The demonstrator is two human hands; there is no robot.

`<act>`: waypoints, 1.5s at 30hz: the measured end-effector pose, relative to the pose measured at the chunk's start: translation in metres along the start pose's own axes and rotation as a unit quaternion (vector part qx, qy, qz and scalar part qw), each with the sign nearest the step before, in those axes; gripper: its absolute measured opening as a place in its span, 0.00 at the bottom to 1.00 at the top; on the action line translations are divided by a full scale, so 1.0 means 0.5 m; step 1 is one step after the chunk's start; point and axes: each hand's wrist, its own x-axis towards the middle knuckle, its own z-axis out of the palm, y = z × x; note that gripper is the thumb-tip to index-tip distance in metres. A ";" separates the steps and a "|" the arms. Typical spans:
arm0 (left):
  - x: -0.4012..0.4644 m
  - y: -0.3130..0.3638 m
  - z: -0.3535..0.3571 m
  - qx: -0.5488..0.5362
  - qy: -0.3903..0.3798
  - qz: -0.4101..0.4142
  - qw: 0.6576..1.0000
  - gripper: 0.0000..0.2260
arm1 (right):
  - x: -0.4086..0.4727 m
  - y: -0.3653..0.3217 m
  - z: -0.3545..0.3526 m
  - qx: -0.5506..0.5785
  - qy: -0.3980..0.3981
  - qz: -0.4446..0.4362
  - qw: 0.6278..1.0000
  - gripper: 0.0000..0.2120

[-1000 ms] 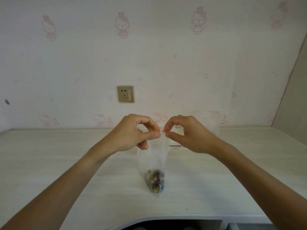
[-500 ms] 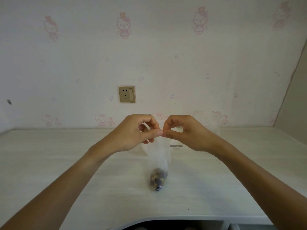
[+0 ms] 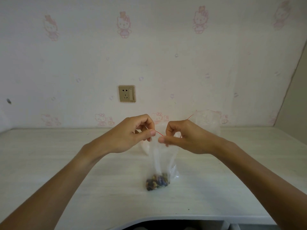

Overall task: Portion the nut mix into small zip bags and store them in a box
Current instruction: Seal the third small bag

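Up above the pale wood-grain table (image 3: 66, 163), 2 bare hands hold a small clear plastic zip bag (image 3: 162, 160) by its top edge. The left hand (image 3: 131, 135) pinches the bag's red-lined zip strip (image 3: 159, 133) between thumb and curled forefinger, and the right hand (image 3: 181, 138) pinches the same strip just beside it, thumb tip pointing toward the left hand. A short length of the red line shows between the 2 thumbs. The bag hangs upright from that grip, and its bottom rests on the table near the front edge. A small dark clump of mixed nuts (image 3: 157, 181) sits in the bag's bottom corner; the rest of the bag looks hollow and see-through. Behind the right hand, near the wall, stands a larger clear plastic bag (image 3: 208, 120) with a thin red line along its open top. On the pink cartoon-cat wallpaper (image 3: 123, 24) behind the table, a gold-coloured wall socket (image 3: 127, 93) is mounted left of centre.
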 end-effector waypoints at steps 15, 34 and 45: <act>-0.004 -0.026 0.003 -0.017 0.060 -0.012 0.998 0.08 | -0.004 0.016 -0.015 -0.022 0.074 -0.053 0.996 0.09; -0.012 -0.075 0.011 -0.035 0.139 -0.004 0.990 0.12 | 0.000 0.035 -0.012 -0.075 0.134 -0.016 0.988 0.07; -0.047 -0.133 0.102 -0.191 0.174 -0.135 0.957 0.30 | -0.021 0.085 0.039 0.046 0.259 0.066 0.963 0.27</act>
